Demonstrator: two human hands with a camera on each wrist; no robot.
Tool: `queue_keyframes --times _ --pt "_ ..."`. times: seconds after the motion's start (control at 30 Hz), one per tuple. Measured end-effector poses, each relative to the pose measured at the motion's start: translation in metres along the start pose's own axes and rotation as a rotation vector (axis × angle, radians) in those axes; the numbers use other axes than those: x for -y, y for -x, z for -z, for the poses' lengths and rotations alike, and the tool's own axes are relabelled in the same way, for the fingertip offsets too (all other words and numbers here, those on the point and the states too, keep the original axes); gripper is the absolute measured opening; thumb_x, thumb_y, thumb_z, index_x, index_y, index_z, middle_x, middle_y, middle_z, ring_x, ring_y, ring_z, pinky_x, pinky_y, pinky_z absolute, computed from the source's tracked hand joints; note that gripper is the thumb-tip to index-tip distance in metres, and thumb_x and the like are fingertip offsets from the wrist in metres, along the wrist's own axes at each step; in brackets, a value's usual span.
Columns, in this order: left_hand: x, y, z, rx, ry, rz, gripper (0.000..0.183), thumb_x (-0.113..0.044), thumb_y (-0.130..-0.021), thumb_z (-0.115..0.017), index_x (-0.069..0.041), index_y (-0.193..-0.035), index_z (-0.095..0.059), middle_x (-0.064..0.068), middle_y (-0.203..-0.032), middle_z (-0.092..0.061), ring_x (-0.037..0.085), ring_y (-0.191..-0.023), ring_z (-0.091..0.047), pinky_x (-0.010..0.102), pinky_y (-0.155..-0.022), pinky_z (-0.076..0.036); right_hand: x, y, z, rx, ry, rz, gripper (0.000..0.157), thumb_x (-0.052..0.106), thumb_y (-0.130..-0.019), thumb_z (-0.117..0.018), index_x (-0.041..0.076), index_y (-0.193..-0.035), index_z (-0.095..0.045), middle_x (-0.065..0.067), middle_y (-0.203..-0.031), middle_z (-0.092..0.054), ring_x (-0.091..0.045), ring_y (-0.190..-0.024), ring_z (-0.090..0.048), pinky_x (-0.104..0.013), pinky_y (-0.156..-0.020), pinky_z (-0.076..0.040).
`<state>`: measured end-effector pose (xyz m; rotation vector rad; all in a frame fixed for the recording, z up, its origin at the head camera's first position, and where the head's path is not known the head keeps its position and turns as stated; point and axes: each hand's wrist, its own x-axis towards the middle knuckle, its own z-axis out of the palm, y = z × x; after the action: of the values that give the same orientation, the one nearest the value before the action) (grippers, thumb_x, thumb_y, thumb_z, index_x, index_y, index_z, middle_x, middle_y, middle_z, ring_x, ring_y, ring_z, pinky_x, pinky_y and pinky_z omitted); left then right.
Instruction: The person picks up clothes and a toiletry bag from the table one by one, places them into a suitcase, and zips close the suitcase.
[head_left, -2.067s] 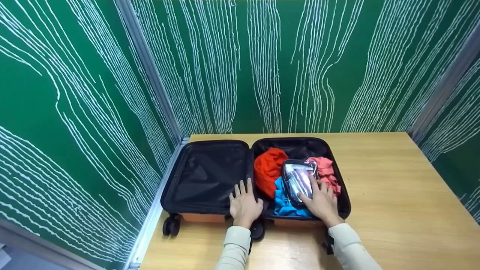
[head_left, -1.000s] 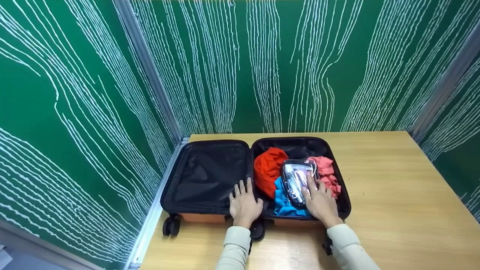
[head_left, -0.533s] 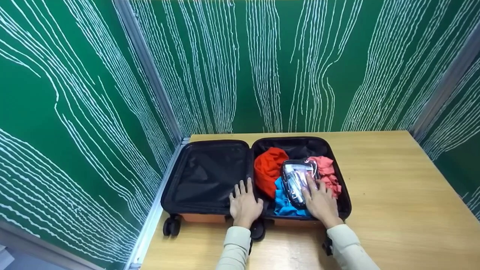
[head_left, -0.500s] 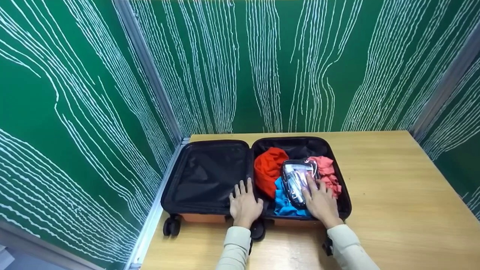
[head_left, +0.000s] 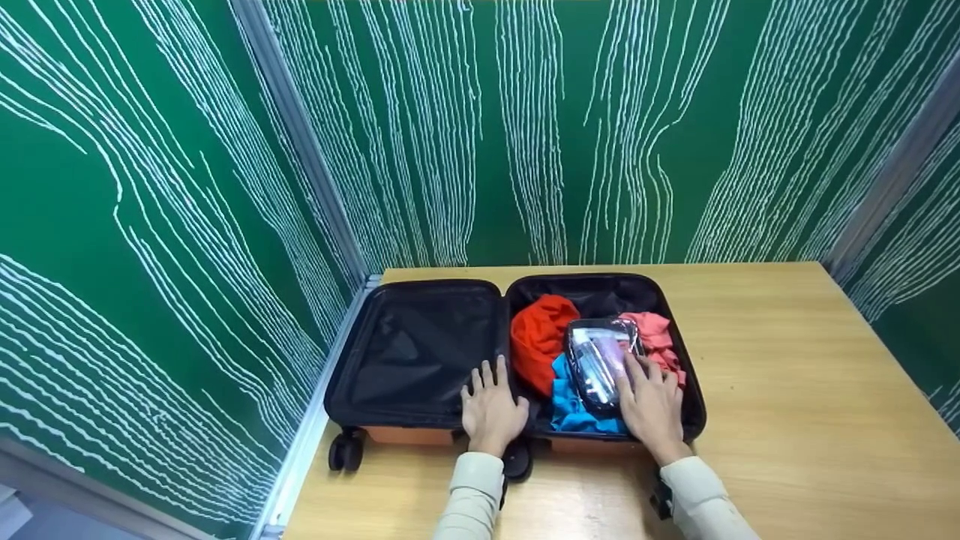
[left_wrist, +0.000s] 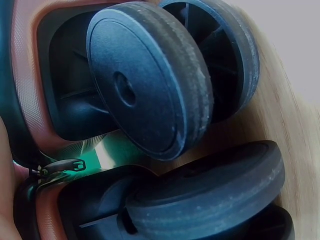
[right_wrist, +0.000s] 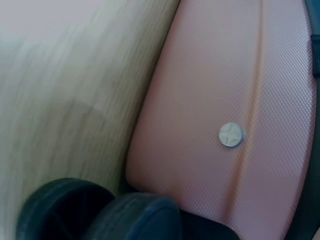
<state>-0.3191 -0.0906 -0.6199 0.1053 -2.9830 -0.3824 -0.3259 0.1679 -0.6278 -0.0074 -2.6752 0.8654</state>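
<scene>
An open suitcase lies flat, its black-lined halves side by side. My left hand rests with straight fingers on the inner edge near the hinge. In the right half lies a clear zip pouch with black trim and small items inside. It sits on a blue cloth, between a red cloth and a pink cloth. My right hand lies over the pouch's right side and the pink cloth, its fingers extended. The left wrist view shows a zipper pull between the halves.
Black caster wheels stick out from the suitcase's near side. Its salmon-pink shell shows in the right wrist view. The wooden table extends right. Green panels with white wavy lines stand behind and at the sides.
My right hand has shifted slightly right, from over the pouch toward its right edge and the pink cloth. The left hand has stayed in place.
</scene>
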Motion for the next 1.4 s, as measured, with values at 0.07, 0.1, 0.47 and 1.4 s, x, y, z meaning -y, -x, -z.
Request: queue_keyframes --times 0.07,0.1,0.47,1.4 --pt "0.0 0.0 0.0 0.002 -0.001 0.0 0.079 -0.042 -0.093 -0.062 -0.021 -0.162 -0.031 0.014 -0.164 -0.039 0.037 -0.151 -0.037 0.058 -0.119 -0.033 0.0 0.001 0.0 -0.079 -0.044 0.002 0.045 0.031 -0.105 -0.051 0.009 -0.143 -0.058 -0.024 -0.142 -0.055 -0.05 -0.124 -0.042 -0.064 -0.1 -0.033" --pt "0.0 0.0 0.0 0.003 -0.001 0.0 0.079 -0.042 -0.093 -0.062 -0.021 -0.162 -0.031 0.014 -0.164 -0.039 0.037 -0.151 -0.037 0.058 -0.119 -0.032 -0.001 0.001 0.0 -0.124 -0.065 0.0 0.042 0.027 -0.104 -0.053 0.007 -0.139 -0.061 -0.024 -0.139 -0.057 -0.049 -0.123 -0.043 -0.063 -0.099 -0.033" --pt "-0.001 0.0 0.001 -0.005 -0.01 -0.007 0.079 -0.043 -0.093 -0.062 -0.021 -0.162 -0.031 0.013 -0.163 -0.04 0.037 -0.151 -0.037 0.058 -0.119 -0.033 -0.002 0.007 0.002 -0.469 -0.049 -0.116 0.04 0.013 -0.086 -0.064 0.004 -0.126 -0.067 -0.019 -0.144 -0.054 -0.048 -0.131 -0.039 -0.066 -0.106 -0.025" --pt "-0.001 0.0 0.002 0.007 -0.012 0.001 0.08 -0.043 -0.093 -0.062 -0.021 -0.162 -0.03 0.013 -0.163 -0.04 0.038 -0.151 -0.037 0.057 -0.119 -0.032 -0.032 0.012 0.033 -0.063 0.065 -0.222 0.055 0.006 -0.098 -0.043 0.002 -0.153 -0.04 -0.031 -0.149 -0.043 -0.058 -0.102 -0.059 -0.069 -0.076 -0.048"
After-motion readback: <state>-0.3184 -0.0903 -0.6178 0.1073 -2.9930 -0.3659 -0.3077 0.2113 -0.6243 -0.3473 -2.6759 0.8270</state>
